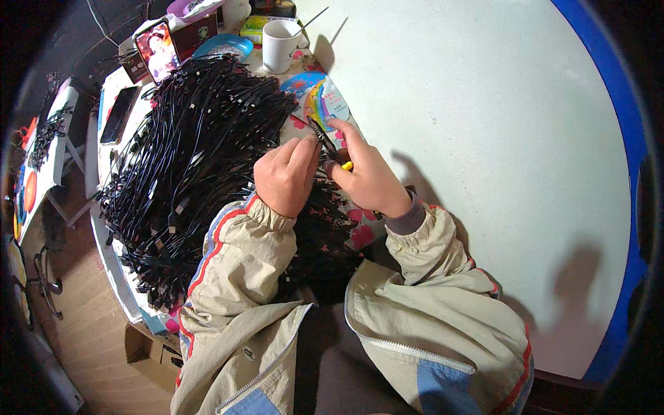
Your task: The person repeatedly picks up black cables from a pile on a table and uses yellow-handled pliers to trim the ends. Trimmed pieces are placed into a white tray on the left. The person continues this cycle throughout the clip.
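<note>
A large heap of black cables (200,131) with small metal plugs covers the patterned tabletop on the left and middle. My left hand (285,176) is closed over the heap's right edge, fingers pinched together; what they hold is hidden. Just to its right, my right hand (370,173) grips a pair of pliers (320,133) with dark jaws and a bit of yellow at the handle. The pliers' dark end points up and left, close beside the left fingertips. More black cable ends with reddish bits (325,221) lie below both hands.
A white mug (279,47) with a thin stick stands at the back, near a blue dish (223,47). A propped phone (158,52) is lit; a dark phone (120,115) lies left. A rainbow-printed sheet (321,100) lies beyond my hands. A white wall panel (484,104) rises right.
</note>
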`<state>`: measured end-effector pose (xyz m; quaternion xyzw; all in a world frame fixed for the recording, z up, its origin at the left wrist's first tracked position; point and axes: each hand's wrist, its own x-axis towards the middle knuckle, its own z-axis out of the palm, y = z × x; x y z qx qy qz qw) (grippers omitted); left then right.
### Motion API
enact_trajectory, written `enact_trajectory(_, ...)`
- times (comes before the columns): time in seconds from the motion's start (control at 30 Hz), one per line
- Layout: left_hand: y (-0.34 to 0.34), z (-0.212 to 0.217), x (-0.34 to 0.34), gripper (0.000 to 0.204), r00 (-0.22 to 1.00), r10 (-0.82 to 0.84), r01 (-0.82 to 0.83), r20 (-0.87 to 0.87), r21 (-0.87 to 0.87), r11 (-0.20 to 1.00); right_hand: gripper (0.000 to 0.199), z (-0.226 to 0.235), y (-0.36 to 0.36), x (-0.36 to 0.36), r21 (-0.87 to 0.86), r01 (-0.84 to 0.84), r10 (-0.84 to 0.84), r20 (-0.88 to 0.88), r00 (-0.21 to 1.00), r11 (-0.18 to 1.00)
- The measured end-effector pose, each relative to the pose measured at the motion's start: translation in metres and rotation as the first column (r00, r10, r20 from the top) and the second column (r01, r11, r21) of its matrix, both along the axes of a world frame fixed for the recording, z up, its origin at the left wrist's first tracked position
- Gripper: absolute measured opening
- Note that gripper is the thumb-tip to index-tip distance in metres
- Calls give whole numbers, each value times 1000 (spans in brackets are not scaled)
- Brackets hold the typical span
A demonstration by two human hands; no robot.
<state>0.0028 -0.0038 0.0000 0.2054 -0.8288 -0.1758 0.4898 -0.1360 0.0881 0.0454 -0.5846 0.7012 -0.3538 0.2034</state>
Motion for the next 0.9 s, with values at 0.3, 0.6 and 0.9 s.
enact_trajectory(0.3, -2, -5, -5, 10, 986, -98, 119, -135, 159, 980, 69, -9, -4, -10, -114, -85, 88, 21, 996, 990)
enact_trajectory(0.6, -2, -5, -4, 10, 978, -151, 182, -142, 237, 954, 81, 1, -1, -8, 16, -81, 78, 121, 990, 997)
enact_trajectory(0.9, -3, -9, -5, 10, 976, -183, 207, -121, 229, 951, 61, -13, 0, -11, -101, -53, 50, -29, 998, 993)
